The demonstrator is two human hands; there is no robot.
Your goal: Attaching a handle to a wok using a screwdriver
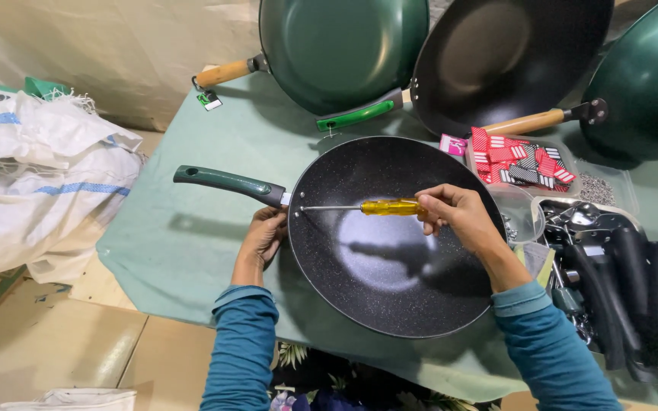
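Right hand (457,211): fingers closed around the yellow handle of a screwdriver (367,207), holding it level across the inside of the pan, wrist bent back, blue-sleeved forearm coming up from the lower right.

Screwdriver: lies nearly flat over the pan's bowl, metal shaft pointing left, tip at the pan's inner wall just where the handle joins.

Left hand (265,237): curled against the outside of the pan's rim right under the handle joint, fingers tucked up and partly hidden by the rim; how tightly it grips I cannot tell. The forearm rises straight from the table's near edge, sleeve pushed to mid-forearm.

Pan (390,289): black, speckled inside, sitting near the front edge of the table between the two arms, its dark green handle (226,183) sticking out to the left.

Table (177,243): covered with a pale green cloth.

Behind the pan: a green pan (344,46) tipped up with a wooden handle, a black-lined pan (508,53) beside it, another green pan (649,76) at the far right, all leaning near one another.

Right of the pan: a clear tray of red and white tags (523,161), then a heap of black handles (626,274) close by the right forearm.

Left of the table: white woven sacks (39,175) piled on the floor.
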